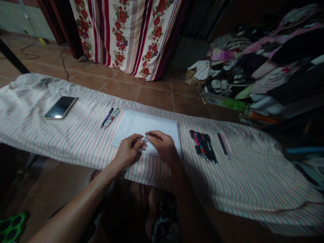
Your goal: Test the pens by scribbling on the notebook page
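Over the lower part of a spiral notebook [154, 123], my left hand [128, 149] and my right hand [164, 144] meet with fingertips pinched. Between them is a small thin whitish piece [144, 137], mostly covered by the fingers; its kind cannot be made out. The notebook lies open, its pages covered in faint writing, with the spiral on the right. Left of it lie a few pens [110, 118] side by side. To the right, several dark, red and blue pens [204, 146] form a row, and a dark pen [223, 145] lies apart beside a pinkish one.
A striped cloth [83, 135] covers the long table. On its left part lies a dark-screened phone [61, 107]. Beyond the table are a tiled floor [154, 94], a floral curtain [121, 33] and, at the right, a heap of clothes [268, 60]. A green object [12, 226] is at lower left.
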